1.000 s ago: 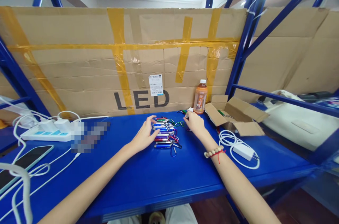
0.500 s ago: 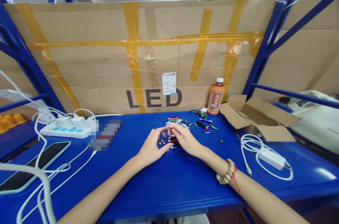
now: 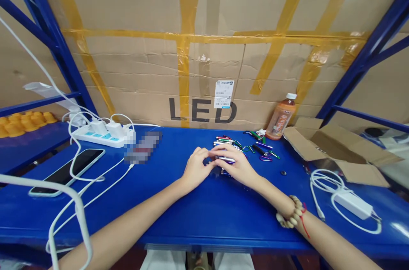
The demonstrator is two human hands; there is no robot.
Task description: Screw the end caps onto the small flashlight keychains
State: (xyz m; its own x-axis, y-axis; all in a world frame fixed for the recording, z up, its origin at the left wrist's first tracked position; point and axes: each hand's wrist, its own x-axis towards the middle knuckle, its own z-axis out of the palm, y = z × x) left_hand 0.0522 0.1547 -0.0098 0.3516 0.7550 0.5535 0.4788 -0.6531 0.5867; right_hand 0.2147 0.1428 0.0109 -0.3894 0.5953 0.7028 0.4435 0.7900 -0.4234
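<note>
My right hand (image 3: 235, 162) is closed round a slim silver tube (image 3: 226, 159) that looks like a mini flashlight. Thumb and fingers of my left hand (image 3: 198, 167) are pinched together at the tube's left end; whatever sits between them is too small to make out. Both hands meet just above the blue table. Beneath and behind my right hand lies a row of similar coloured metal tubes (image 3: 223, 143), partly covered by it. To their right are loose tubes and carabiner clips (image 3: 263, 145) in purple, green and black.
A drink bottle (image 3: 281, 117) and an open cardboard box (image 3: 343, 147) stand at the back right. Near them lie a small dark round part (image 3: 283, 173) and a white charger (image 3: 354, 204). On the left are a power strip (image 3: 105, 137), a phone (image 3: 68, 172) and white cables.
The view has shifted, so the whole scene sits differently in the picture. My fingertips have come together, and the silver tube now shows in my right hand.
</note>
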